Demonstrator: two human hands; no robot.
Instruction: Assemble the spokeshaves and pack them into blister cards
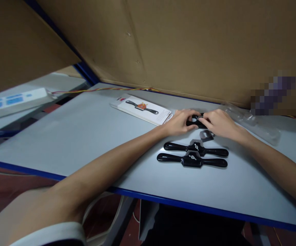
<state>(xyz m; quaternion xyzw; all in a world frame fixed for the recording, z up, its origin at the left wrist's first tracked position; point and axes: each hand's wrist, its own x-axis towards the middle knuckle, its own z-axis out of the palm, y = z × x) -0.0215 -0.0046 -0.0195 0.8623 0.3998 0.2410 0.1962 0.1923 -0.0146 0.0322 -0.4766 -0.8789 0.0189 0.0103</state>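
My left hand curls its fingers around one end of a black spokeshave, which lies mostly covered by both hands. At its middle, my right hand is closed in a pinch, with a small shiny bit showing by the thumb; its kind cannot be made out. Just below the hands lies a loose grey metal plate with a cut-out. Nearer to me are two more black spokeshaves, the farther one and the nearer one, side by side with their handles pointing left and right.
Flat printed packaging cards lie left of my hands. Clear plastic packaging sits to the right. A cardboard wall closes off the table's back edge, with thin red and yellow wires along it. A white power strip is at far left.
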